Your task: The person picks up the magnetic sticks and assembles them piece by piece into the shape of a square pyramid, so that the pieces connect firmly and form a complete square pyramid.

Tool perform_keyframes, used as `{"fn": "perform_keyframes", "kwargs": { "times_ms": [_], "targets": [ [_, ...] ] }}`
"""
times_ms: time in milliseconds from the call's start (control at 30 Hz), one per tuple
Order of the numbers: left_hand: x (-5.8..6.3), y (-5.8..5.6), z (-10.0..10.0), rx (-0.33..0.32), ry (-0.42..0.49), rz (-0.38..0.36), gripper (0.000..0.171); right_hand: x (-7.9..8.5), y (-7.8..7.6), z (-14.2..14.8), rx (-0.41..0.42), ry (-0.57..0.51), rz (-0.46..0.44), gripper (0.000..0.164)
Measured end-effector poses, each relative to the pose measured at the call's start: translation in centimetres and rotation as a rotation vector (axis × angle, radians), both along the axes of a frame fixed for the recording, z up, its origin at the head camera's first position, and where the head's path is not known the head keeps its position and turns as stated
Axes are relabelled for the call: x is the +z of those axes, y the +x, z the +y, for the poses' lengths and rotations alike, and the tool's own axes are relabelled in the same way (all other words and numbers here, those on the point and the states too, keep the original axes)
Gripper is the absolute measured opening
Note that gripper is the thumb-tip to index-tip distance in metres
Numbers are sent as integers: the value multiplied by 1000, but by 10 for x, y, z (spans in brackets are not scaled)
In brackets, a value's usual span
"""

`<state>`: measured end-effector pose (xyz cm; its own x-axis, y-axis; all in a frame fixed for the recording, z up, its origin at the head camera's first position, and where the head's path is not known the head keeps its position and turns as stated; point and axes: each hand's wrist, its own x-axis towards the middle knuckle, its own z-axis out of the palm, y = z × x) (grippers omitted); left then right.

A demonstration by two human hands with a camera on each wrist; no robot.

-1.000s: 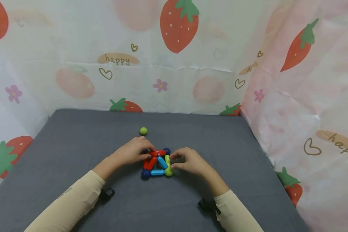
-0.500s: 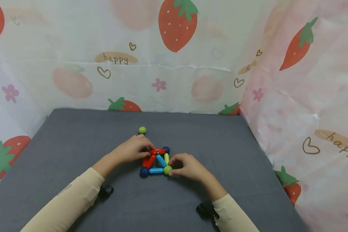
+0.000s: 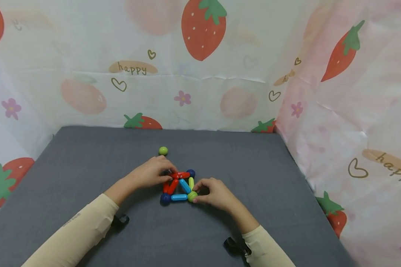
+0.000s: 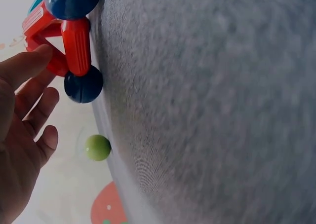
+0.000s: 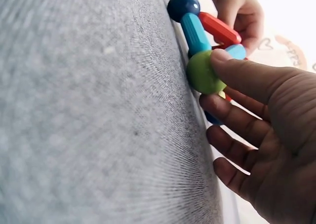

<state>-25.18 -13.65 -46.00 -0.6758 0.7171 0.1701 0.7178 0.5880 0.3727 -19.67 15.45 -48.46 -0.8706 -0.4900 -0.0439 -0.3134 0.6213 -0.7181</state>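
Note:
Low on the table stands a small magnetic building frame of rods and balls. Two dark blue balls (image 3: 165, 198) (image 3: 191, 173) mark its front left and back right corners. Red rods (image 5: 220, 28) rise at the left; a light blue rod (image 3: 179, 197) runs along the front, another (image 3: 185, 186) leans up to the top. My left hand (image 3: 152, 172) pinches a red rod near the top. Thumb and finger of my right hand (image 3: 217, 193) grip the green ball (image 5: 203, 72) at the front right corner. Behind that ball is a yellow-green rod (image 3: 191, 182).
A loose green ball (image 3: 163, 151) lies on the grey cloth (image 3: 240, 155) behind my left hand. A strawberry-print curtain (image 3: 200, 92) hangs along the back and sides of the table.
My right hand has come down slightly from beside the yellow-green rod, and its fingers now hold the green corner ball. The left hand has stayed at the red rods.

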Motion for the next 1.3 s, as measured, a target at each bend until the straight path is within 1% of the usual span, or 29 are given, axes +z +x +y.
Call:
{"fn": "perform_keyframes", "kwargs": {
  "times_ms": [67, 200, 267, 367, 467, 600, 667, 767, 833, 900, 967, 1100, 1167, 1300],
  "targets": [
    [0, -2, -1, -2, 3, -8, 22, 0, 0, 0, -3, -7, 0, 23],
    [5, -5, -6, 11, 8, -40, 22, -2, 2, 1, -5, -18, 2, 23],
    [9, -6, -9, 26, 24, -65, 23, -3, 2, 2, -6, -18, 5, 24],
    [11, -13, -16, 54, 67, -99, 24, -3, 3, 2, -10, -14, 12, 24],
    [12, -22, -24, 106, 112, -129, 27, -3, 3, 3, -13, -10, 20, 24],
    [12, -36, -34, 210, 136, -162, 32, -4, 2, 4, -9, -10, 28, 24],
    [12, -43, -38, 265, 149, -192, 34, -5, 2, 4, -8, -11, 27, 24],
    [10, -55, -42, 345, 189, -248, 36, -5, 2, 4, -10, -13, 24, 24],
    [7, -62, -44, 387, 215, -275, 37, -6, 2, 4, -12, -16, 23, 24],
    [4, -69, -45, 416, 227, -290, 40, -6, 2, 4, -14, -17, 24, 24],
    [1, -74, -46, 425, 230, -299, 42, -5, 2, 4, -16, -18, 26, 24],
    [-5, -81, -43, 415, 207, -318, 47, -5, 2, 3, -17, -23, 25, 24],
    [-7, -83, -40, 397, 191, -320, 49, -5, 2, 3, -16, -28, 22, 24],
    [-13, -86, -36, 392, 180, -329, 50, -6, 1, 2, -13, -31, 14, 24]
  ]
}}
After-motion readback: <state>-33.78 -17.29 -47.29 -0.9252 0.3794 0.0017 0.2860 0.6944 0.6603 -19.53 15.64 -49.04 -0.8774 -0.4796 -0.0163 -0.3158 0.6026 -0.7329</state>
